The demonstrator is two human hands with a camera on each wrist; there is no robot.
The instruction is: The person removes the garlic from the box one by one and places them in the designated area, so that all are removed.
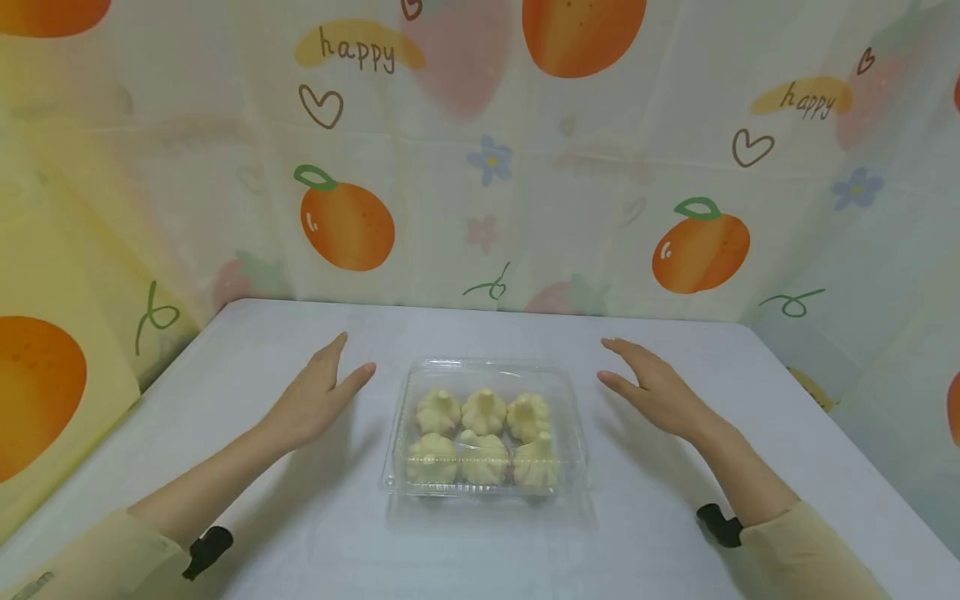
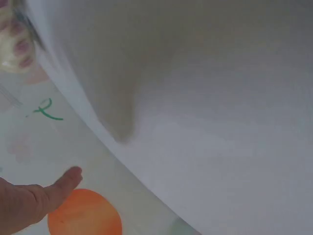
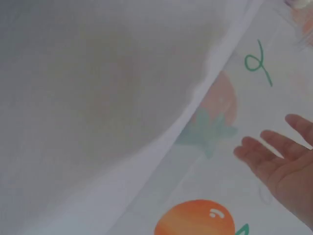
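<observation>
A clear plastic clamshell box [image 1: 480,371] sits on the white table between my hands, its lid down. Inside it, two rows of pale garlic bulbs [image 1: 483,411] show through the plastic. To the left of the box my left hand [image 1: 311,400] hovers over the table, fingers straight and thumb spread, holding nothing. My right hand [image 1: 660,387] is held up on the other side, likewise apart from the box, with fingers extended. At the upper left edge of the left wrist view, part of a garlic bulb [image 2: 17,46] shows purple patches.
The white table [image 1: 480,550] ends at a back edge against a hanging cloth [image 1: 555,208] printed with oranges and the word happy. A yellow part of the cloth [image 1: 67,250] hangs along the left side. Dark straps [image 1: 722,525] sit at both wrists.
</observation>
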